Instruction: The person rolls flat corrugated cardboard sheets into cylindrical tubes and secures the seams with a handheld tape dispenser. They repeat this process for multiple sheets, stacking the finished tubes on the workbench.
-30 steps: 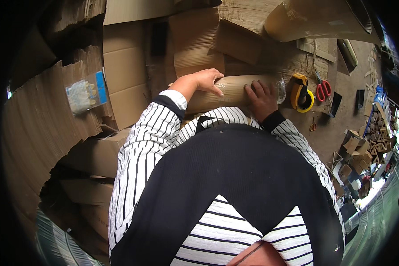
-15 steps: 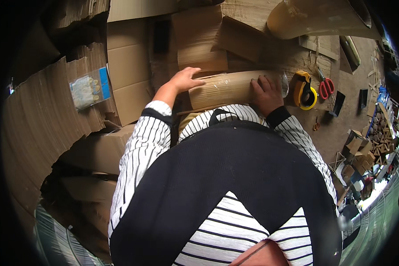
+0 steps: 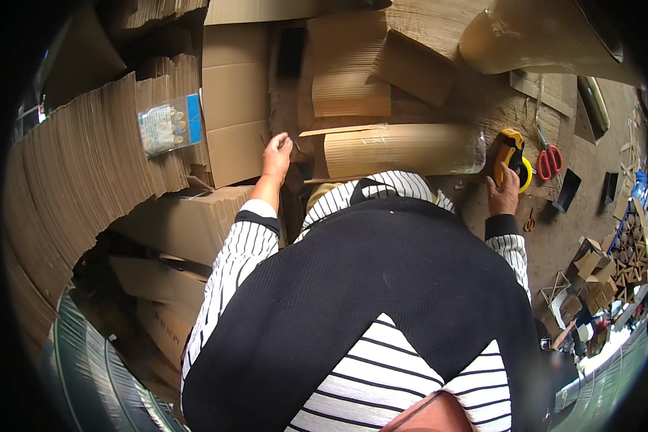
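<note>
In the head view, the bundle point(image 3: 403, 150) of brown cardboard lies crosswise in front of the person, right before the striped shirt and dark apron point(image 3: 389, 266). Clear film shines on it, most of all at its right end, and a flap of board shows along its far edge at the left.

The left hand point(image 3: 276, 160) is raised near the bundle's left end, just apart from it. Its fingers are drawn together and slightly bent; whether they pinch anything cannot be told.

The right hand point(image 3: 505, 193) is at the near end of the dispenser point(image 3: 507, 147), which is yellow-orange and black with a yellow ring. Fingertips overlap it, with the thumb set apart at the left; whether they grip it cannot be told. The dispenser sits just beyond the bundle's right end.

To its right lie red-handled scissors point(image 3: 550, 163), then a black angle piece point(image 3: 567, 191). Small orange scissors point(image 3: 530, 225) lie nearer the person.

On the left, a clear packet point(image 3: 169, 129) with a blue strip rests against a tall stack point(image 3: 79, 180) of cardboard. A large brown roll point(image 3: 540, 36) fills the upper right.
</note>
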Action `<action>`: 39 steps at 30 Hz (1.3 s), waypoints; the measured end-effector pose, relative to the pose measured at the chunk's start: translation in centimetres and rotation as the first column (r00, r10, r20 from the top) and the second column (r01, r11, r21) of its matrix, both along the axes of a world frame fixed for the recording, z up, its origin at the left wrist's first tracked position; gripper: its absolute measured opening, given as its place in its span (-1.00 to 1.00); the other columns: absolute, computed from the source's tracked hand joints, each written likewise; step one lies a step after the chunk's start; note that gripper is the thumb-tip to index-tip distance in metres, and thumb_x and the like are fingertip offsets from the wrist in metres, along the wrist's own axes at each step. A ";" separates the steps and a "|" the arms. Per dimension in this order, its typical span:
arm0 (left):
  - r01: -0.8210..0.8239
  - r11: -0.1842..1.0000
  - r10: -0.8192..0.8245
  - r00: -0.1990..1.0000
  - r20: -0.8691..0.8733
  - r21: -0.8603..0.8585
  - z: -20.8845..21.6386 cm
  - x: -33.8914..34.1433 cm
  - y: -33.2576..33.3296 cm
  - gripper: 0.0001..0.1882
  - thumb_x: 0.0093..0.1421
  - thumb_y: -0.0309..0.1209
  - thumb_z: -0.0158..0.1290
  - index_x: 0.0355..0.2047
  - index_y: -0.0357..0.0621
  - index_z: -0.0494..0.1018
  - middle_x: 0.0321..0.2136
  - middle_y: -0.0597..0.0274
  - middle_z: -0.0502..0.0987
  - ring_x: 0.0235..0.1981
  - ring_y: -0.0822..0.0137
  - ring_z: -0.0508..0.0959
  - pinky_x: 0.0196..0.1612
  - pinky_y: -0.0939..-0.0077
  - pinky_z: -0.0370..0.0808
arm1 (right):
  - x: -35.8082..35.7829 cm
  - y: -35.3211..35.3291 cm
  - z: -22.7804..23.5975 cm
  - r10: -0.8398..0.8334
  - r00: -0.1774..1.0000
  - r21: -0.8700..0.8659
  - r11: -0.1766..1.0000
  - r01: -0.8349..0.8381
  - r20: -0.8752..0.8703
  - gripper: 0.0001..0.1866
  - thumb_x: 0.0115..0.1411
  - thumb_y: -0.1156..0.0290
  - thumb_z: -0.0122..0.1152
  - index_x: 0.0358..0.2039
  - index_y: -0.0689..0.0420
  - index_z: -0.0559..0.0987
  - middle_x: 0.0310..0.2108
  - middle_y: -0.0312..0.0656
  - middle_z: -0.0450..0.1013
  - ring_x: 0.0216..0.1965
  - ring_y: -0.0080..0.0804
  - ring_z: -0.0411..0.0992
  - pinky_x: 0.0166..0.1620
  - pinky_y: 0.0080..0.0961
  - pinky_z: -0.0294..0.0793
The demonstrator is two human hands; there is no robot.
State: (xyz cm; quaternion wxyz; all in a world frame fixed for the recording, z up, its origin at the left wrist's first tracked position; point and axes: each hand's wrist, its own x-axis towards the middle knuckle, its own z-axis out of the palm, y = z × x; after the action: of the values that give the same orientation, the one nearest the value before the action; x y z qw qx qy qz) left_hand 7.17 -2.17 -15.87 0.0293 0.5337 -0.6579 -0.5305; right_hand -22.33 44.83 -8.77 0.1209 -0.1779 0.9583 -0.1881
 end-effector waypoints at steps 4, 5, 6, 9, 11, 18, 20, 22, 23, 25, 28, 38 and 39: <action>-0.071 0.987 0.057 0.993 0.099 0.142 -2.9 0.3 1.0 -0.37 0.16 -0.48 0.07 0.27 -0.18 0.22 0.15 -0.04 0.39 0.16 0.23 0.40 0.14 0.40 0.37 | -0.3 -4.0 0.2 0.116 0.992 -0.091 0.989 -0.119 -0.042 -0.26 -0.13 0.40 0.46 0.14 0.01 0.41 0.07 -0.04 0.34 0.11 -0.03 0.32 0.15 -0.27 0.34; -0.036 0.990 0.025 0.997 0.078 0.136 -3.4 0.1 0.7 -0.35 0.13 -0.50 0.05 0.27 -0.19 0.21 0.15 -0.02 0.40 0.16 0.22 0.40 0.15 0.40 0.37 | -0.3 -5.3 0.7 0.179 0.982 -0.072 0.980 -0.183 -0.067 -0.24 -0.14 0.37 0.47 0.14 0.00 0.42 0.09 -0.05 0.32 0.14 -0.03 0.29 0.17 -0.23 0.31; 0.004 0.991 -0.012 0.998 0.060 0.132 -4.1 -0.3 0.4 -0.34 0.11 -0.51 0.03 0.27 -0.20 0.21 0.15 0.00 0.41 0.16 0.21 0.41 0.15 0.39 0.36 | 0.0 -6.2 1.2 0.236 0.968 -0.046 0.970 -0.240 -0.090 -0.23 -0.16 0.34 0.47 0.14 -0.02 0.42 0.11 -0.06 0.31 0.16 -0.02 0.27 0.19 -0.18 0.27; 0.109 0.986 -0.130 0.975 0.178 0.124 -1.7 -4.5 0.8 -0.50 0.08 -0.53 -0.01 0.08 0.03 0.46 0.03 0.02 0.50 0.03 0.20 0.51 0.07 0.45 0.42 | 0.7 -7.4 2.0 0.391 0.912 0.094 0.919 -0.382 -0.121 -0.20 -0.19 0.27 0.47 0.16 -0.04 0.41 0.13 -0.07 0.29 0.22 -0.02 0.20 0.24 -0.08 0.19; 0.172 0.985 -0.168 0.972 0.164 -0.014 -1.7 -4.8 0.3 -0.56 0.05 -0.54 -0.04 -0.08 0.16 0.57 -0.07 -0.01 0.54 -0.06 0.09 0.55 0.04 0.41 0.46 | 1.0 -7.7 1.8 0.428 0.898 0.117 0.902 -0.416 -0.107 -0.20 -0.18 0.25 0.46 0.16 -0.06 0.41 0.15 -0.07 0.26 0.25 -0.03 0.14 0.28 -0.03 0.08; 0.319 0.948 -0.319 0.947 -0.035 -0.004 -3.1 -5.7 -3.6 -0.65 0.14 -0.59 -0.07 -0.12 -0.04 0.59 -0.15 0.15 0.60 -0.08 0.25 0.58 0.02 0.45 0.47 | 0.4 -8.1 2.4 0.419 0.907 0.193 0.889 -0.416 0.025 -0.33 -0.06 0.18 0.38 0.13 -0.08 0.44 0.14 -0.08 0.27 0.26 -0.05 0.14 0.31 0.05 0.01; 0.117 0.992 -0.110 0.985 -0.133 0.045 -4.8 -5.8 -4.8 -0.70 0.21 -0.53 -0.04 -0.08 -0.11 0.57 -0.19 0.24 0.61 -0.12 0.38 0.57 -0.01 0.50 0.47 | 0.4 -9.7 3.0 0.451 0.892 0.217 0.873 -0.437 -0.019 -0.35 -0.09 0.26 0.39 0.09 -0.01 0.46 0.12 -0.06 0.28 0.23 -0.02 0.17 0.28 -0.02 0.06; 0.087 0.988 -0.081 0.995 -0.049 0.129 -4.3 -8.3 -6.1 -0.63 0.24 -0.39 0.06 0.06 -0.17 0.46 -0.08 0.13 0.59 -0.04 0.29 0.55 0.04 0.44 0.46 | 0.6 -11.0 3.4 0.463 0.885 0.240 0.866 -0.439 -0.053 -0.38 -0.09 0.30 0.39 0.06 0.02 0.47 0.11 -0.04 0.30 0.20 0.01 0.19 0.25 -0.05 0.11; 0.112 0.986 -0.114 0.993 0.008 0.125 -5.3 -9.3 -6.9 -0.56 0.23 -0.32 0.09 0.10 -0.20 0.42 -0.02 0.05 0.55 0.02 0.21 0.53 0.08 0.38 0.43 | 0.8 -11.8 3.5 0.470 0.881 0.240 0.864 -0.443 -0.065 -0.40 -0.09 0.30 0.39 0.04 0.03 0.48 0.10 -0.04 0.30 0.18 0.03 0.21 0.25 -0.05 0.13; 0.214 0.970 -0.229 0.963 0.145 0.113 -5.2 -11.7 -6.5 -0.41 0.19 -0.21 0.15 0.16 -0.26 0.34 0.07 -0.10 0.48 0.11 0.07 0.46 0.14 0.29 0.39 | 1.0 -12.5 3.7 0.484 0.869 0.249 0.858 -0.449 -0.102 -0.42 -0.09 0.31 0.38 0.02 0.03 0.50 0.09 -0.02 0.30 0.15 0.05 0.24 0.22 -0.05 0.17; 0.236 0.952 -0.269 0.949 0.163 0.192 -4.4 -14.4 -6.5 -0.30 0.11 -0.25 0.24 0.18 -0.38 0.28 0.06 -0.18 0.46 0.11 0.04 0.46 0.15 0.29 0.38 | 1.7 -13.7 4.3 0.504 0.852 0.240 0.853 -0.464 -0.143 -0.44 -0.09 0.35 0.38 0.01 0.05 0.51 0.08 0.00 0.30 0.11 0.08 0.27 0.19 -0.06 0.23; 0.222 0.703 0.263 0.802 -0.537 0.676 6.7 -17.1 -8.4 -0.85 0.26 -0.49 0.06 -0.20 -0.30 0.41 -0.30 0.16 0.55 -0.27 0.39 0.55 -0.14 0.49 0.51 | 6.0 -16.9 9.0 0.282 0.958 0.022 0.959 -0.282 -0.041 -0.44 -0.02 0.45 0.36 0.05 0.13 0.46 0.06 -0.01 0.32 0.09 0.00 0.32 0.16 -0.18 0.32; 0.218 0.717 0.265 0.794 -0.548 0.662 8.6 -16.8 -8.4 -0.83 0.28 -0.48 0.05 -0.18 -0.30 0.39 -0.29 0.15 0.55 -0.28 0.38 0.55 -0.13 0.48 0.51 | 6.3 -17.4 9.2 0.249 0.968 -0.047 0.967 -0.250 -0.018 -0.44 0.00 0.45 0.36 0.06 0.15 0.45 0.05 -0.01 0.33 0.08 -0.02 0.34 0.14 -0.22 0.36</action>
State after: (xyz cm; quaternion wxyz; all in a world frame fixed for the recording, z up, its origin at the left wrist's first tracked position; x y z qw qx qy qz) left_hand -9.66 -10.57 -7.28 0.0431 0.3136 -0.3559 -0.8793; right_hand -16.07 27.46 0.47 0.1335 -0.3010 0.9241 -0.1937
